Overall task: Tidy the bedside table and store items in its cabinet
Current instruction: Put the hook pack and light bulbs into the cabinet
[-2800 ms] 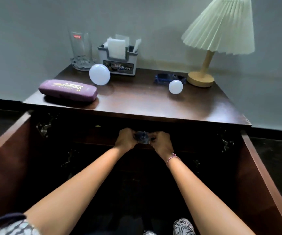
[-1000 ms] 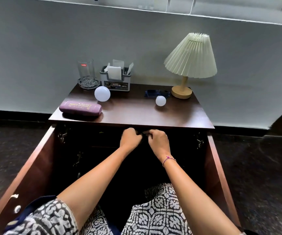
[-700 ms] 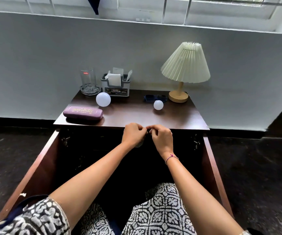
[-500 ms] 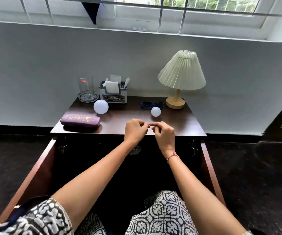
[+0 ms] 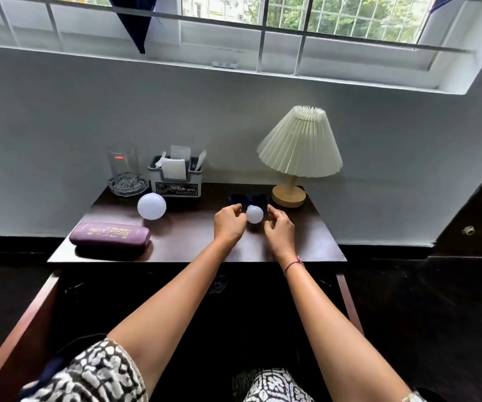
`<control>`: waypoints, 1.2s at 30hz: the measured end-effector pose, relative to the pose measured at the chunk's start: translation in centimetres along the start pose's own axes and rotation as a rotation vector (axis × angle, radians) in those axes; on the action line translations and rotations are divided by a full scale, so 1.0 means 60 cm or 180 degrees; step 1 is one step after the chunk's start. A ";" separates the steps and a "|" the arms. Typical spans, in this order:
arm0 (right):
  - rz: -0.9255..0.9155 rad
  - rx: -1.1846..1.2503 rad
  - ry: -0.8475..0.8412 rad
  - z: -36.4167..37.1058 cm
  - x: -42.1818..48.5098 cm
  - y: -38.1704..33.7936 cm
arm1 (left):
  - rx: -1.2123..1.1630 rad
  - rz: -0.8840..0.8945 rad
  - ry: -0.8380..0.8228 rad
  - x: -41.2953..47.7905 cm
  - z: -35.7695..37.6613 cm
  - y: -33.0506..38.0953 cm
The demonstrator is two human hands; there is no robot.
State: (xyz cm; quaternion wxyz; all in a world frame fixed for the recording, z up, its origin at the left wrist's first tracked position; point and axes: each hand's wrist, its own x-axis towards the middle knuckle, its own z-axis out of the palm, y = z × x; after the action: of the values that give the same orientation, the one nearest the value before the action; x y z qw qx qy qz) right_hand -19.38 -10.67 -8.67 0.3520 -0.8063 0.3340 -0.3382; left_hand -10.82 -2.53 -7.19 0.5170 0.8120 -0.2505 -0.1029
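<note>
Both hands are out over the bedside table (image 5: pixel 193 242), set apart with the small white ball (image 5: pixel 254 214) between them. The left hand (image 5: pixel 229 224) has its fingers curled with the tips right at the ball's left edge; whether they touch it cannot be told. The right hand (image 5: pixel 280 227) is loosely curled just beside the ball's right side, with a sliver of tabletop between them, and holds nothing. Directly behind the ball lies a dark blue object (image 5: pixel 248 198), partly hidden by it. The lamp (image 5: pixel 299 149) stands near, at the back right corner. Well to the left sit a larger white ball (image 5: pixel 151 206) and, nearer the front edge, a purple glasses case (image 5: pixel 109 235). Along the wall stand a drinking glass (image 5: pixel 123 165) in a glass dish (image 5: pixel 128 185) and a napkin holder (image 5: pixel 176 178). Below the tabletop the cabinet (image 5: pixel 234 314) gapes dark, its left door (image 5: pixel 16 343) and right door (image 5: pixel 350 309) swung wide either side of the forearms.
</note>
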 end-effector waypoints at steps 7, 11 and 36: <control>0.0230 -0.0021 -0.0155 0.023 0.020 0.006 | -0.0080 -0.0105 -0.0207 0.018 0.012 -0.021; 0.0174 0.0036 -0.0135 0.027 0.018 0.013 | -0.0177 -0.0076 -0.0277 0.022 0.017 -0.024; 0.0218 0.1574 -0.0280 -0.057 -0.099 -0.008 | -0.1034 0.0175 -0.0323 -0.106 -0.062 -0.011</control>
State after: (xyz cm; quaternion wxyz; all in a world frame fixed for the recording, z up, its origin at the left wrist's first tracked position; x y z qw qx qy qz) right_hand -25.14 -6.97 -8.34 0.5640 -0.6978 0.2527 -0.3620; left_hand -14.44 3.92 -6.72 0.6308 0.7044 -0.2785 -0.1687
